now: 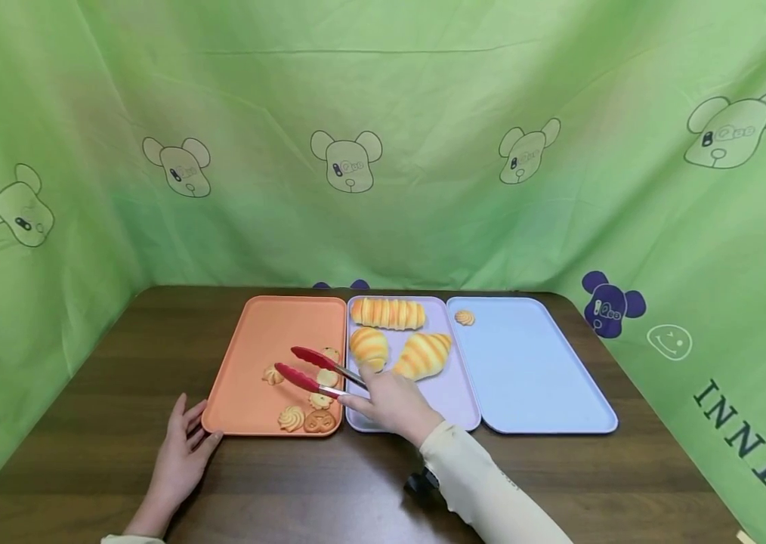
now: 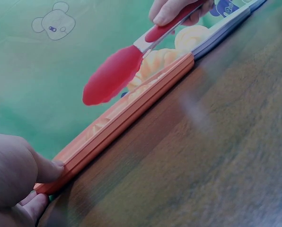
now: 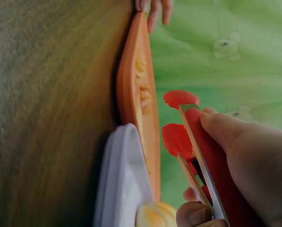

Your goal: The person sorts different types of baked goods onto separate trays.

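Observation:
My right hand (image 1: 393, 404) holds a pair of red-tipped tongs (image 1: 298, 378) above the orange tray (image 1: 274, 321). The tongs' tips are spread apart with nothing between them, as the right wrist view also shows. Beneath and around them lie several cookies, among them a swirl cookie (image 1: 291, 418) and a browner round cookie (image 1: 319, 421) at the near right corner. A small cookie (image 1: 273, 374) lies farther left; others are partly hidden by the tongs. My left hand (image 1: 179, 461) grips the orange tray's near left corner, its thumb (image 2: 51, 169) against the rim.
In the middle, a lilac tray (image 1: 461, 393) bears a long ridged roll (image 1: 388, 313) and two striped croissant-shaped breads (image 1: 424, 356). To its right, a blue tray (image 1: 532, 370) carries one swirl cookie (image 1: 464, 317). Behind the dark wooden table (image 1: 274, 491) hangs a green curtain (image 1: 424, 242).

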`<state>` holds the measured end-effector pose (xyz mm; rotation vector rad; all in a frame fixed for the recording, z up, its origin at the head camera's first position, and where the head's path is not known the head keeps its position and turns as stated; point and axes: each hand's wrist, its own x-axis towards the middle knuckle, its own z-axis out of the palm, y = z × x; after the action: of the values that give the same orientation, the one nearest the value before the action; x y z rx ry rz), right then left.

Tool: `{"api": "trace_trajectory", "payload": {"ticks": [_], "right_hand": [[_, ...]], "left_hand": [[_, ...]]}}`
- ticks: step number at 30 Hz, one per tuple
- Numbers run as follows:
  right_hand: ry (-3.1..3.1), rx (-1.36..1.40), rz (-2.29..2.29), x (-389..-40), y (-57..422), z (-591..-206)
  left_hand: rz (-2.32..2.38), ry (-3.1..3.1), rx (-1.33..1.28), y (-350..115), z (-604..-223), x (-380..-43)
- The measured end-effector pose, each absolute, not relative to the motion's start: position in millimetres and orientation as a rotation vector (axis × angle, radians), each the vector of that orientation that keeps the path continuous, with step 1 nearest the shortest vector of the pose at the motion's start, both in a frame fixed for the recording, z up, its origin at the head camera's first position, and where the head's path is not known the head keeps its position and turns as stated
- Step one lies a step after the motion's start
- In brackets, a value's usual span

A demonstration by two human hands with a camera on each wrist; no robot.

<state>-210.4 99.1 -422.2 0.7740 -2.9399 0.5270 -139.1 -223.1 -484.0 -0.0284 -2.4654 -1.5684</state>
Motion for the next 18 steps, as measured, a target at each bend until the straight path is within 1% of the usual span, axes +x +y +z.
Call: {"api": "trace_trajectory", "payload": {"ticks": [18], "right_hand": [[-2.989,0.8,0.371,-214,74,-432]], "left_hand": [[-1.562,-2.437,-0.047,-222,-485,-139]]}}
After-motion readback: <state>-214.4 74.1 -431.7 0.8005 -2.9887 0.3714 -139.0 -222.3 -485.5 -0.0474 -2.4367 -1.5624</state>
